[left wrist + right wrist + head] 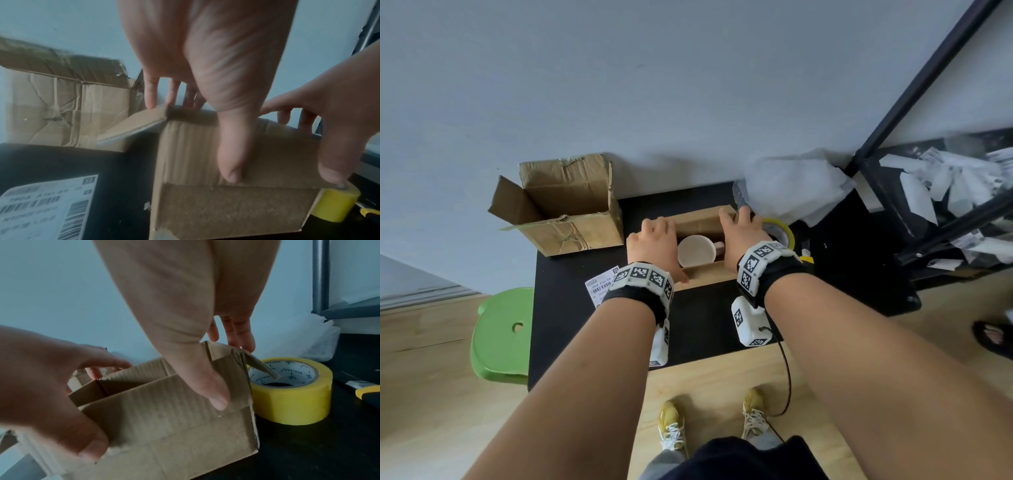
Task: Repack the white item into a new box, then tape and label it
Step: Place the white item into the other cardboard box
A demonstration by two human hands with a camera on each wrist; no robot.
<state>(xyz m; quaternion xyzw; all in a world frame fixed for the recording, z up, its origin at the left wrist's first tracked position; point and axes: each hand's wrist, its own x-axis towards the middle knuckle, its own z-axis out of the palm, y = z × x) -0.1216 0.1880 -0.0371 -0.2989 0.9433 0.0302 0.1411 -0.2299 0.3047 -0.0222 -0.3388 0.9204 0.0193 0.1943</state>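
Note:
A white mug (697, 253) lies in the small new cardboard box (705, 274) on the black table (592, 342). My left hand (654, 240) lies over the box's left side. Its fingers are straight, reaching the left side flap (133, 129), and its thumb (232, 162) presses on the near flap. My right hand (743, 236) mirrors it on the right side. Its thumb (216, 394) is on the near flap and its straight fingers are at the right side flap (261, 365). The box top stands open. A printed label (602, 286) lies left of my left wrist.
A crumpled, opened old box (565, 205) stands at the table's back left. A yellow tape roll (780, 233) sits right against the new box, with a yellow-handled knife (368, 392) beyond it. Bubble wrap (791, 185) is at the back right, beside a black rack (928, 192). A green stool (500, 335) is left.

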